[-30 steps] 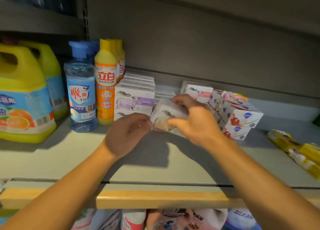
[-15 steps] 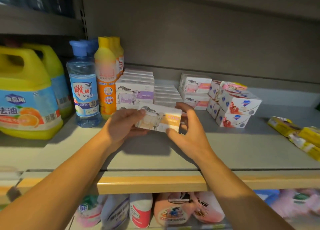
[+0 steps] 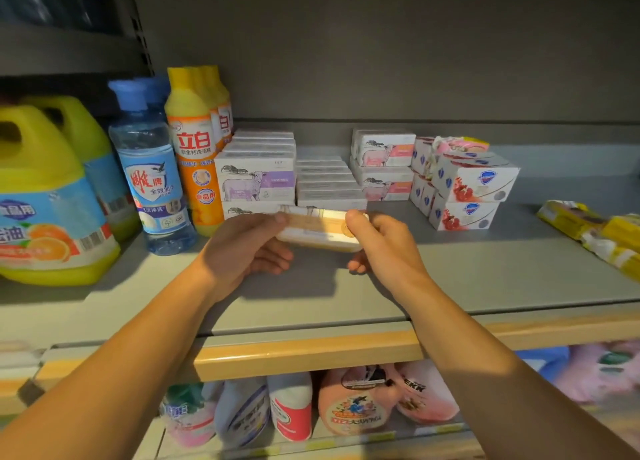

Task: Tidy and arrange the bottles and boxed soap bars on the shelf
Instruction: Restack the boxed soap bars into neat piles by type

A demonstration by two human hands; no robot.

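Above shelf (image 3: 450,279), soap box (image 3: 317,229) spans left grip (image 3: 247,248) and right grip (image 3: 384,248)

Open grey metal shelf deck (image 3: 467,269) at front; blocked behind by stacked white cardboard soap boxes (image 3: 258,182), left by clear blue-capped bottle (image 3: 152,179).

Left hand (image 3: 242,248) and right hand (image 3: 384,248) grip opposite ends of a boxed soap bar (image 3: 317,229) above the shelf (image 3: 485,279); stacked soap boxes (image 3: 258,179) sit just beyond the hands, bottles (image 3: 194,151) left of them.
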